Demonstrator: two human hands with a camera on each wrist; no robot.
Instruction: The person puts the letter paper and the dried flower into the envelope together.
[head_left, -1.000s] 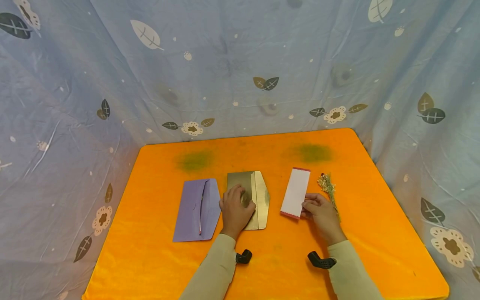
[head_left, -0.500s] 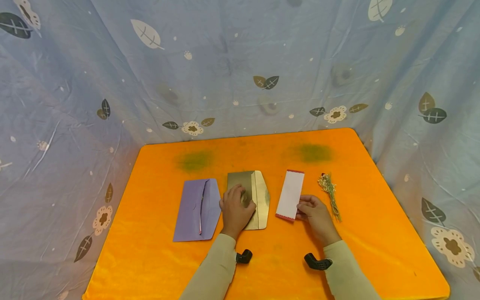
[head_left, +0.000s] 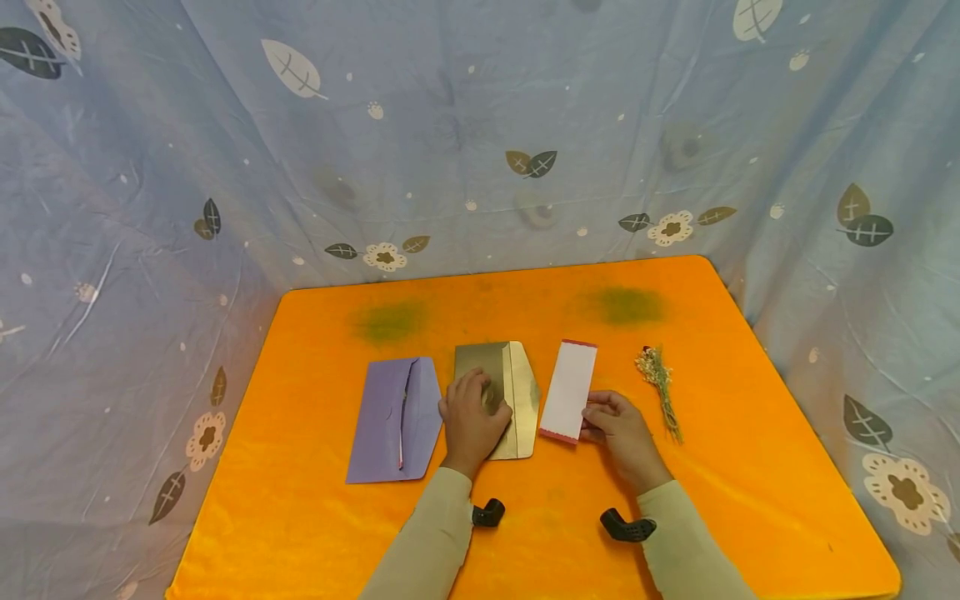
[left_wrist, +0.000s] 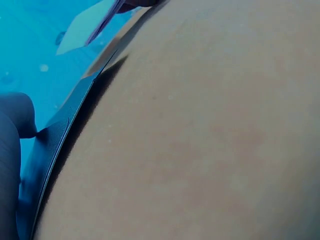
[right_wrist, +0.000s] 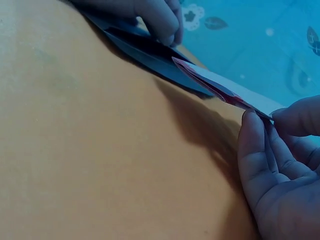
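Item, one left hand (head_left: 474, 417): fingers bent and relaxed, neither clenched nor pinching; it rested on a gold envelope (head_left: 514, 400) near the table's centre, whose flap lay unfolded towards three o'clock. Item, one right hand (head_left: 621, 433): thumb and fingers pinched a white card (head_left: 568, 392) with pink scalloped ends by its edge at four o'clock; the card was layered along that side, leaned towards one o'clock, and hung above the cloth with its shadow below; it stood just beside the gold flap, at that envelope's three o'clock. Item, one purple envelope (head_left: 381, 425), flat at the gold one's nine o'clock; flap spread towards three, mouth gaping, a slim pink-tipped edge showing within. Item, one bunch of dried flowers (head_left: 657, 385), lying at about half past one from the right hand, heads towards eleven o'clock, stems towards five. Item, one orange tablecloth (head_left: 555, 558), with greenish patches towards ten and one o'clock; beyond it at twelve, a pale blue curtain (head_left: 450, 200) printed with leaves and blossoms.
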